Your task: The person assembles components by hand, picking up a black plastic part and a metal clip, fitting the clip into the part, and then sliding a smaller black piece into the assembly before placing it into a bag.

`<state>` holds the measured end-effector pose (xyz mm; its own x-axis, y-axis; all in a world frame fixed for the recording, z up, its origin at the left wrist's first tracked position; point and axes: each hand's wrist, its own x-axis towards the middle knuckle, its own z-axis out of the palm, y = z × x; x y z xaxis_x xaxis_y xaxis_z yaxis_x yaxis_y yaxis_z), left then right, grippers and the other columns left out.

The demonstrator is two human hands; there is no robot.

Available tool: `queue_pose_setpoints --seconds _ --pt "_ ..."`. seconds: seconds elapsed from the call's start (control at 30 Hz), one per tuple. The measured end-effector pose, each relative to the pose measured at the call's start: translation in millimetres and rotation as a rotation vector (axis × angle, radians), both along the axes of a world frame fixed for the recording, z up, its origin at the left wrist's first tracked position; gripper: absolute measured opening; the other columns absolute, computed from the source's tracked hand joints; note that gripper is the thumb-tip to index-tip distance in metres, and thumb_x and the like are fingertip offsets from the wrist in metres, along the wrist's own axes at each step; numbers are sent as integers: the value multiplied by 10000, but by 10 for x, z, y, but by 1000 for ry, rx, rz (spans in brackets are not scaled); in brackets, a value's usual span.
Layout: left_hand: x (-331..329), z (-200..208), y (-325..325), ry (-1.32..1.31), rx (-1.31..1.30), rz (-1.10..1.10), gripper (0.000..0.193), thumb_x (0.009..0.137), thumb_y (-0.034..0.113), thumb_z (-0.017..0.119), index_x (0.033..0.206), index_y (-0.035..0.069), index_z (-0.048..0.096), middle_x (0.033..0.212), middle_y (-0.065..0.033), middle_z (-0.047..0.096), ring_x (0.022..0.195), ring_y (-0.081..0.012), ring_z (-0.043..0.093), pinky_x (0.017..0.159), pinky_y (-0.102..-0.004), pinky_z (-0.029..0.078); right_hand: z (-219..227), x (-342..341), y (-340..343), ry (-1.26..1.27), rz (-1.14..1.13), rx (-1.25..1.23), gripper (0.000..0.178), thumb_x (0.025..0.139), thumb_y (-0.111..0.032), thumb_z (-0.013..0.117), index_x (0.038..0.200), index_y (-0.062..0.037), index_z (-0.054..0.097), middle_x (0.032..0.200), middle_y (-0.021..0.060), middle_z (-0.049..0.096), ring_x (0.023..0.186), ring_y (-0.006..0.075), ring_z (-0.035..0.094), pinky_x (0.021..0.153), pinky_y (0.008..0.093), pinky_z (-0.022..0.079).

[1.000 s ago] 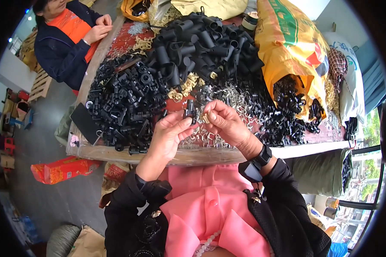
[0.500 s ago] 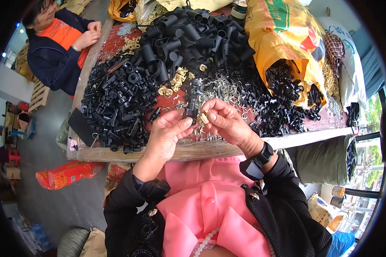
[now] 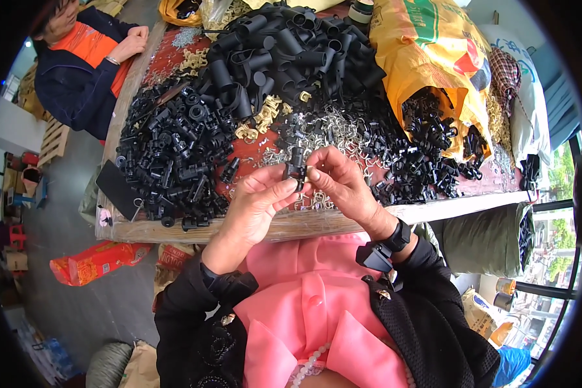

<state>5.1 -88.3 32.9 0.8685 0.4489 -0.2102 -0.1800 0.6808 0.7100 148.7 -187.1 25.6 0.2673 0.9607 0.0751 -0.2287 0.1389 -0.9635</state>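
Over the near edge of the table, my left hand (image 3: 258,200) is closed, pinching a small black plastic part (image 3: 296,165) held roughly upright between thumb and fingers. Against the right side of that part, my right hand (image 3: 344,186) is closed with thumb and forefinger together. A small tan plastic piece sits in its fingertips, now almost wholly hidden. Just beyond my hands lie a heap of small silvery bent metal clips (image 3: 343,132) and several loose tan pieces (image 3: 268,115). A pile of black plastic parts (image 3: 181,152) spreads to my left.
Large black tubes (image 3: 291,45) are heaped at the back. A yellow woven sack (image 3: 427,58) spills small black parts (image 3: 420,171) on the right. A dark flat panel (image 3: 118,187) stands at the table's left corner. Another person (image 3: 84,64) is at the left side.
My right hand has brought the tan piece left against the black part, and my fingers now cover it. The person on the left has shifted slightly, with hands lower.
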Motion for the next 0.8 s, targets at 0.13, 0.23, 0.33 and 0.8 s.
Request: queue_pose_setpoints --seconds 0.13,0.23,0.33,0.8 --pt "1 -20 -4 -3 -13 -26 225 770 54 580 990 16 553 921 -72 597 828 -170 593 708 -218 478 1 -13 -9 88 -88 7 161 831 -121 528 933 3 518 794 16 523 659 66 497 588 198 430" --pt "-14 -22 3 4 -26 -10 212 780 40 558 990 14 547 932 -94 595 863 -204 591 717 -224 489 53 18 -47 7 -136 44 142 828 -109 529 918 0 529 794 20 522 670 68 510 588 192 429" --pt "-16 -51 -9 44 28 -19 220 780 60 569 995 21 548 935 -88 596 853 -209 594 714 -225 490 157 45 -97 -239 -169 105 118 826 -95 529 901 -5 546 798 24 527 679 70 528 592 187 429" --pt "-40 -58 -84 37 -3 -68 243 772 97 594 993 12 544 895 -62 599 815 -220 603 693 -242 505 298 19 -87 -557 -134 203 71 783 -51 571 809 16 574 813 49 534 727 82 517 626 197 426"
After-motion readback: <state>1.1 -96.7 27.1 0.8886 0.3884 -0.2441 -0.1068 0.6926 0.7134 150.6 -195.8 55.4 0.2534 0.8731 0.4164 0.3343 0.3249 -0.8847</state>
